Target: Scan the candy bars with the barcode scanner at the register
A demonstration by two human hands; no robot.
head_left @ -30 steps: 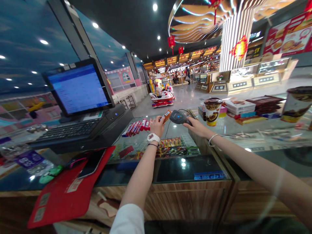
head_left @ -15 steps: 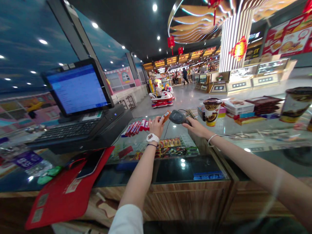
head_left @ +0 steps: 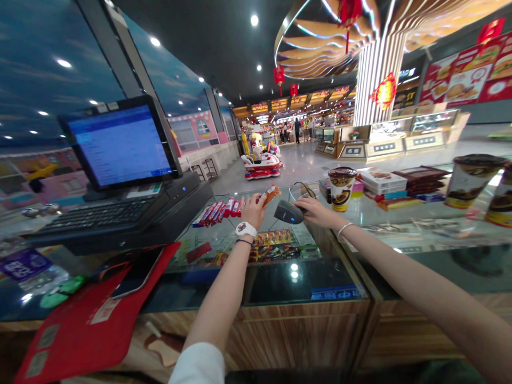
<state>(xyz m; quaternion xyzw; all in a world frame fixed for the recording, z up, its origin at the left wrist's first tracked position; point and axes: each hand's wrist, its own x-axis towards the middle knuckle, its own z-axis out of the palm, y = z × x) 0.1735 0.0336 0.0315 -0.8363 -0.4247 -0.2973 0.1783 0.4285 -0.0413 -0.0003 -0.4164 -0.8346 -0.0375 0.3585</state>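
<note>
My left hand [head_left: 253, 210], with a white watch on its wrist, pinches an orange-wrapped snack bar [head_left: 272, 194] above the glass counter. Close to its right, my right hand [head_left: 315, 212] grips a dark handheld barcode scanner [head_left: 288, 212], whose head points left and shows a small blue light. Bar and scanner are apart. Several red-and-white wrapped bars [head_left: 218, 211] lie in a row on the glass left of my left hand. A brown Dove cup [head_left: 341, 189] stands just beyond my right hand.
A touchscreen monitor [head_left: 120, 143] and keyboard [head_left: 94, 216] occupy the left. A phone [head_left: 138, 272] rests on a red mat [head_left: 90, 325]. Stacked boxes [head_left: 384, 181], brown packets [head_left: 422, 178] and another large cup [head_left: 472, 181] line the right counter. Packaged goods show beneath the glass.
The scanner has turned so its head tilts downward, with its blue light now visible. The bar stays in my left hand, tilted slightly differently. The whole view has shifted a little.
</note>
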